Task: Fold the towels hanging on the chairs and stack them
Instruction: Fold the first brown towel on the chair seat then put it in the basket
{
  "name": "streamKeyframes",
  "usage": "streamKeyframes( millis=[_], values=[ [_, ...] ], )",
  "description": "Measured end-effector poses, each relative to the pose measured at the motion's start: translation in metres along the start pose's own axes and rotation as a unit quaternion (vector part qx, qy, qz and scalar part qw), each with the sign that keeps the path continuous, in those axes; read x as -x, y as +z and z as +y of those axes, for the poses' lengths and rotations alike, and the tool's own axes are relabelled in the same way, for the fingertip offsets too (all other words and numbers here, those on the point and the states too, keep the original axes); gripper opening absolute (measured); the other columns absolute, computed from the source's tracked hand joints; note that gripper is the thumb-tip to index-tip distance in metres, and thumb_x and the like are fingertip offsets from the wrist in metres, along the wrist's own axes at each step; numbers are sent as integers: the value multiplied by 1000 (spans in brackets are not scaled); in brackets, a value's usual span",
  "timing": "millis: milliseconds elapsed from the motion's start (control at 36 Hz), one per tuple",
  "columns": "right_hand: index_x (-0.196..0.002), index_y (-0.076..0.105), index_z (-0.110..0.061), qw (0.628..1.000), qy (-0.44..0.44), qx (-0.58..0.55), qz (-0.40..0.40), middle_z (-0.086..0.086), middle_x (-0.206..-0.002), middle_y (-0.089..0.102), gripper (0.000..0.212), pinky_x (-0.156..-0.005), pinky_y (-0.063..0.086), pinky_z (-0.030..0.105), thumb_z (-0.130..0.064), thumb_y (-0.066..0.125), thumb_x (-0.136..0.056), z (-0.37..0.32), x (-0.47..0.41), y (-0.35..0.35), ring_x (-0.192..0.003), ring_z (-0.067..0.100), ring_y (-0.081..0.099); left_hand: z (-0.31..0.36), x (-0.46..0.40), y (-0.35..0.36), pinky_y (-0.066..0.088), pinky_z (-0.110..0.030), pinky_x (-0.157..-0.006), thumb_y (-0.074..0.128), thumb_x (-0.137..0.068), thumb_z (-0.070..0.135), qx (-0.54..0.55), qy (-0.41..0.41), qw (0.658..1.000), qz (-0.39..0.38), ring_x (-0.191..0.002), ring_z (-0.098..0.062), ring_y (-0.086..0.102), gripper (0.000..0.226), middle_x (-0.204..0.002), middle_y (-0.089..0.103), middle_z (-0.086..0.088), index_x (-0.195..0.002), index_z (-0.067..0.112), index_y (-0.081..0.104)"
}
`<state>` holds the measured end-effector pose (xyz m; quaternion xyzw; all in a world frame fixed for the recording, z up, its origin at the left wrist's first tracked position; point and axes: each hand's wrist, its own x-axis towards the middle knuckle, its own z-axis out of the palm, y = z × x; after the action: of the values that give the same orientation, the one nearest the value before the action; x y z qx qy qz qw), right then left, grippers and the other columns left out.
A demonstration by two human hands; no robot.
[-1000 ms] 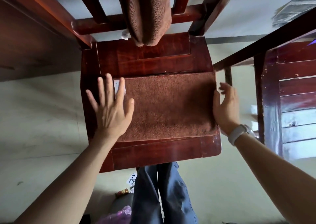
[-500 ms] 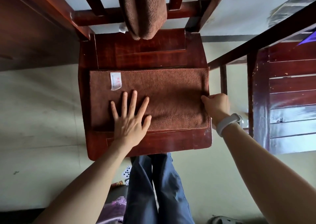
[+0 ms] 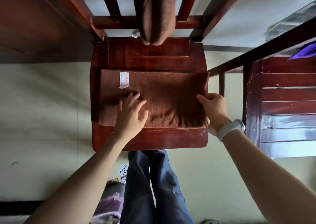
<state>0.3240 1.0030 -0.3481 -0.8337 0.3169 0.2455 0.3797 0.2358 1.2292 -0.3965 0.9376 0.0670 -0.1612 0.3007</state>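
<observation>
Brown towel on chair seat: soft, limp, light; left hand flat, pressing; right hand pinching right edge, best hold

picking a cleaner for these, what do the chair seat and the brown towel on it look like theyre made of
Chair seat: looks like solid wood with a glossy dark red-brown varnish; grain streaks and light reflections show, with small scuffs at the front right corner. Towel: soft napped cloth, probably microfibre or terry; fuzzy matte surface, stitched hem, white sewn-in label.
</observation>
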Motion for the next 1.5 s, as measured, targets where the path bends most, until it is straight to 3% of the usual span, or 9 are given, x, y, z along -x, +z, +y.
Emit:
streamKeyframes(
  millis=[139, 250, 333, 417, 528, 667, 917, 1056, 1500],
  values=[
    [-85, 55, -11, 991, -57, -59, -105, 2, -72, 57, 16, -54, 49, 27, -18, 69, -79, -42, 38, 24, -59, 14, 56, 12, 12, -26, 42, -12, -87, 52, -92, 16, 371, -197, 905, 62, -103, -16, 60, 17, -107, 65, -5, -104, 12, 62],
    [-84, 52, -6, 956, -39, -141, -254, 8, -72, 59, 7, -54, 57, 22, -2, 56, -87, -81, 73, 63, -50, 6, 62, 5, 23, -40, 43, -33, -92, 36, -97, 32, 641, -337, 690, 11, -97, -15, 61, 28, -104, 64, -1, -108, 16, 56],
    [-76, 54, -13, 947, -76, -96, -296, 9, -71, 62, 20, -67, 59, 31, 1, 48, -90, -98, 80, 91, -65, 17, 66, -6, 31, -40, 44, -35, -88, 33, -97, 40, 696, -369, 615, 28, -93, -13, 60, 36, -103, 62, 0, -111, 15, 54],
    [-92, 63, -8, 951, -195, 118, -211, 15, -90, 67, 22, -82, 54, 44, -5, 41, -90, -102, 68, 105, -86, 31, 65, -10, 38, -34, 51, -31, -81, 48, -92, 35, 671, -371, 641, 38, -92, -14, 62, 34, -107, 61, -5, -118, 13, 52],
    [-115, 60, -14, 903, -337, 243, -108, 11, -120, 56, 38, -98, 40, 43, -5, 39, -85, -105, 48, 107, -114, 31, 49, -11, 36, -23, 53, -33, -81, 63, -85, 22, 527, -363, 765, 69, -80, -12, 61, 31, -92, 65, -1, -111, 4, 60],
    [-139, 35, -23, 839, -352, 391, -140, 0, -146, 33, 46, -108, 21, 50, -27, 38, -93, -121, 21, 118, -134, 24, 25, -10, 31, -17, 45, -26, -68, 63, -82, 7, 393, -297, 854, 169, -77, -22, 62, 12, -86, 70, -14, -91, 1, 68],
    [-101, 64, -17, 856, -317, 381, -144, 16, -108, 61, 32, -91, 45, 51, -27, 44, -78, -136, 22, 133, -103, 36, 56, -7, 48, -19, 38, -9, -72, 66, -83, 12, 313, -259, 885, 230, -88, -23, 65, 24, -96, 70, -14, -105, 1, 65],
    [-100, 63, -16, 873, -337, 321, -144, 7, -102, 61, 36, -82, 46, 44, -31, 46, -72, -141, 32, 140, -80, 19, 55, -7, 55, -28, 34, -12, -60, 64, -84, 12, 285, -287, 874, 269, -68, -22, 60, 22, -82, 70, -18, -102, 1, 66],
    [-114, 53, -22, 827, -437, 324, -141, 0, -123, 50, 28, -104, 25, 44, -22, 54, -86, -145, 31, 189, -120, 20, 44, -48, 51, -24, 45, -30, -74, 60, -86, 27, 252, -409, 829, 287, -90, -26, 64, 20, -94, 71, -9, -96, 12, 68]
  ],
)
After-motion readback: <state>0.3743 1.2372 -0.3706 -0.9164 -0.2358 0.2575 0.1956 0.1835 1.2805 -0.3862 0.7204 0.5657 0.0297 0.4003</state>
